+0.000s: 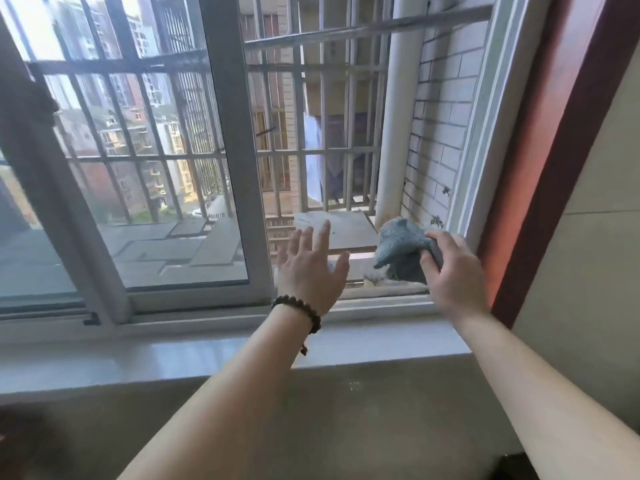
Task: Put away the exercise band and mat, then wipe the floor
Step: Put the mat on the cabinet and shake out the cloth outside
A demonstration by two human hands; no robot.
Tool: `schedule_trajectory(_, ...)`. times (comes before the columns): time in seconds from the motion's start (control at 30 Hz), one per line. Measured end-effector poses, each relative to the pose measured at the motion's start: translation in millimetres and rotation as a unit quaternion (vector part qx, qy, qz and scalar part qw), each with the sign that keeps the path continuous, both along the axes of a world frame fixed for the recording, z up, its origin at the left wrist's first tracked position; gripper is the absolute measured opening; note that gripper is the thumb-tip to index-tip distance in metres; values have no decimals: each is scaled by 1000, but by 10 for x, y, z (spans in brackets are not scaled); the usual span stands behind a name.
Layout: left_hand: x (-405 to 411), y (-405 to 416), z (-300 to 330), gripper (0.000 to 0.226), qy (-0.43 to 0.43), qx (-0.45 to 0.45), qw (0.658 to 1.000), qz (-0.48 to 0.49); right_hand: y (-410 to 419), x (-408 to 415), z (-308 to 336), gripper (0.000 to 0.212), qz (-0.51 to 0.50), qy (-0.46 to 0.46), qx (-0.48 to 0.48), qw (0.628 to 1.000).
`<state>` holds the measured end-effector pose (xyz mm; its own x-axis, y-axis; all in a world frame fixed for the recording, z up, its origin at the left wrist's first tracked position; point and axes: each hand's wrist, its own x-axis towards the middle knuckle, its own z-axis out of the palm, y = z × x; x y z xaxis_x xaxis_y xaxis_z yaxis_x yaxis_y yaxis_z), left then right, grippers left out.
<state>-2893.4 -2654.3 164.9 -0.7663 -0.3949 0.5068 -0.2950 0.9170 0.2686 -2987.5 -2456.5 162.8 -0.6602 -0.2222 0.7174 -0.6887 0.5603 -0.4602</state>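
Two bare forearms reach over the near windowsill (207,358). The right hand (453,271) clutches a grey cloth (401,247), bunched leftward at the open window's far right; the left hand (311,268), fingers spread, hovers just left of it, holding nothing.

my left hand (310,268) reaches over the pale stone window sill (173,362) into the open window gap, right of the white-framed sliding pane (180,168); right of it, my right hand (453,271) holds the crumpled blue-grey cloth (401,247) before the metal window bars (322,154).
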Motion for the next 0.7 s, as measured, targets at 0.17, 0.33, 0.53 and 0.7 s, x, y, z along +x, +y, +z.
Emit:
schedule_trajectory(0.17, -1046, -594, 277, 64, 31, -11, 998, -44, -626, -964, 368, 33, -26, 32, 13, 999)
schedule_trajectory(0.33, -1940, -1045, 555, 64, 54, -23, 996, -73, -1054, -1715, 757, 34, -42, 65, 12, 997)
schedule_trajectory(0.53, -2715, -1301, 809, 59, 90, 35, 984, -149, -1182, -2301, 924, 32, -13, 85, 28, 996)
schedule_trajectory(0.7, -3019, -1356, 1065, 47, 52, 294, 907, -297, -1244, -2539, 1072, 31, 79, 55, 26, 995)
